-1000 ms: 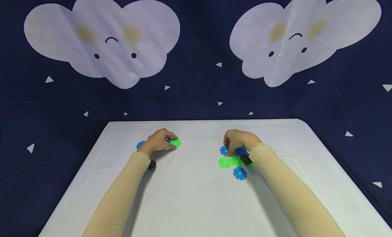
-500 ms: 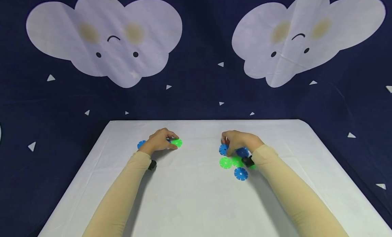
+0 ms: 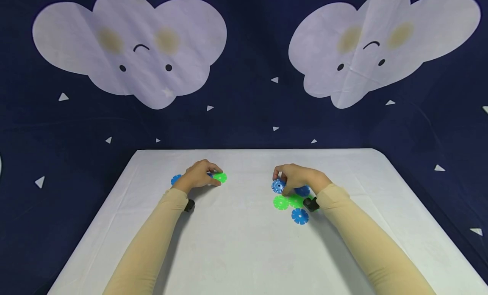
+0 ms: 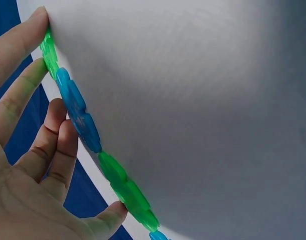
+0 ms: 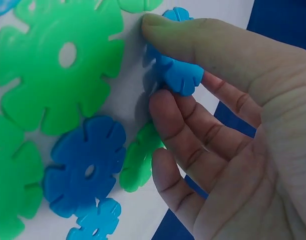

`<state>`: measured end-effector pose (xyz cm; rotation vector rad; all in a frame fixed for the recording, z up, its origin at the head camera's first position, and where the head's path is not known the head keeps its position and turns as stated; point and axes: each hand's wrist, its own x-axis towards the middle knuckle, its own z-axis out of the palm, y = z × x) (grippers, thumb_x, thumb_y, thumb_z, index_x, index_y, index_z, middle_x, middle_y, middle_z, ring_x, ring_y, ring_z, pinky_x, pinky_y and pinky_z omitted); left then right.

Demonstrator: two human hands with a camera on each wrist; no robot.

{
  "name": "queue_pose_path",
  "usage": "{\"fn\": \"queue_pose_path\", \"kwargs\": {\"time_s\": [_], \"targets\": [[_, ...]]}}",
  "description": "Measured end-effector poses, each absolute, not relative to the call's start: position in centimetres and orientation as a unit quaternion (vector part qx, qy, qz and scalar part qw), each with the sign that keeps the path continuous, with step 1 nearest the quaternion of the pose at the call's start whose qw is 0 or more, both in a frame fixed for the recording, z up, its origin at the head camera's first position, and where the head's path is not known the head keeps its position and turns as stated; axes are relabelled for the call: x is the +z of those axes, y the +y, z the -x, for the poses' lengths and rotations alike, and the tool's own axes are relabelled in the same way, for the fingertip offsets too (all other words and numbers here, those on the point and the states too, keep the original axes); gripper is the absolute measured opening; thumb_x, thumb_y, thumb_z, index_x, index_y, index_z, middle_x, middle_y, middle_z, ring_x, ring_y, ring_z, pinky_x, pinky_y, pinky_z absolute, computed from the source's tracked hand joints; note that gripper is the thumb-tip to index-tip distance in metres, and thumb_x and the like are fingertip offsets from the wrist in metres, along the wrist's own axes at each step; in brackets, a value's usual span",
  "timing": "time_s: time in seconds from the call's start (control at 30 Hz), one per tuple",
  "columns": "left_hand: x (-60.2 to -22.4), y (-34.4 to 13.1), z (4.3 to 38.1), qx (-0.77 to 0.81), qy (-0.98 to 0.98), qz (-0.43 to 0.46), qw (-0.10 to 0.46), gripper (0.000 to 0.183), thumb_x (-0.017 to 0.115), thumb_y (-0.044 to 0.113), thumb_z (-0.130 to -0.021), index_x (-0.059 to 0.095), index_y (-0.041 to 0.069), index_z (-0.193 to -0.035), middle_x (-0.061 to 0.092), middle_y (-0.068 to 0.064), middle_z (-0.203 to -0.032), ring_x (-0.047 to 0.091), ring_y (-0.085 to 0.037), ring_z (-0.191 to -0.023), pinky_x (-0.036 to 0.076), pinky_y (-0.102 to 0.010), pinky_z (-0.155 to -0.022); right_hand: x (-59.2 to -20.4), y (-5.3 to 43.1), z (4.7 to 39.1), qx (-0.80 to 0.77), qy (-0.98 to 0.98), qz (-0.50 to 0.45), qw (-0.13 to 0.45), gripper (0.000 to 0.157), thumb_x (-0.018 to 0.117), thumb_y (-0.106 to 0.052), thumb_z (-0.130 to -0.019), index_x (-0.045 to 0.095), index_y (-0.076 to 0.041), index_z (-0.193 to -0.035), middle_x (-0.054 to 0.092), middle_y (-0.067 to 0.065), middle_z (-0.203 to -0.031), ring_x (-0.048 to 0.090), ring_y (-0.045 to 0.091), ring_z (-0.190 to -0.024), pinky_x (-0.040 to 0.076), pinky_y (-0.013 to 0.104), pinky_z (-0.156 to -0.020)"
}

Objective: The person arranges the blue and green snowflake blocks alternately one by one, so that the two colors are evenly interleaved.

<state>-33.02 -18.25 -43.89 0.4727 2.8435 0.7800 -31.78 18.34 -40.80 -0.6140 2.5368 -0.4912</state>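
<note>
My left hand (image 3: 198,175) pinches the end green snowflake disc (image 3: 220,177) between thumb and finger at the far left of the table. That disc belongs to a chain of slotted plastic discs. In the left wrist view a blue disc (image 4: 79,111) and another green disc (image 4: 127,190) follow it, joined edge to edge, my other fingers along them. At the right, my right hand (image 3: 295,176) holds a blue snowflake disc (image 3: 278,186) between thumb and fingers, tilted up over the table. In the right wrist view my thumb covers part of this blue disc (image 5: 181,70).
Loose discs lie under and before my right hand: a green disc (image 3: 281,202), a blue disc (image 3: 300,216) and several others, some overlapping. The white table (image 3: 236,244) ends at a dark blue backdrop (image 3: 248,130) with clouds on it.
My right hand has tilted the blue disc up and shifted it slightly left, and its fingers have spread a little. My left hand stays on its chain.
</note>
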Motion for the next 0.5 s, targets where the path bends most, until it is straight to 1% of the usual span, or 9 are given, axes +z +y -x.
{"fn": "queue_pose_path", "kwargs": {"time_s": [0.33, 0.5], "targets": [[-44.19, -18.31, 33.18, 0.261, 0.95, -0.151, 0.084, 0.047, 0.092, 0.034, -0.086, 0.079, 0.022, -0.129, 0.067, -0.01, -0.129, 0.061, -0.032, -0.125, 0.047, -0.058, -0.107, -41.01, 18.41, 31.48, -0.164, 0.932, 0.242, 0.214, 0.053, 0.09, -0.01, -0.082, 0.067, -0.016, -0.129, 0.07, 0.006, -0.107, 0.061, 0.018, -0.092, 0.056, 0.032, -0.082], [-44.17, -18.37, 33.18, 0.261, 0.949, -0.158, 0.082, 0.047, 0.092, 0.034, -0.086, 0.079, 0.021, -0.128, 0.068, -0.01, -0.129, 0.062, -0.033, -0.124, 0.048, -0.06, -0.106, -40.95, 18.49, 31.39, -0.16, 0.932, 0.251, 0.208, 0.049, 0.09, -0.01, -0.083, 0.07, -0.015, -0.127, 0.07, 0.007, -0.108, 0.062, 0.018, -0.092, 0.057, 0.034, -0.083]]}}
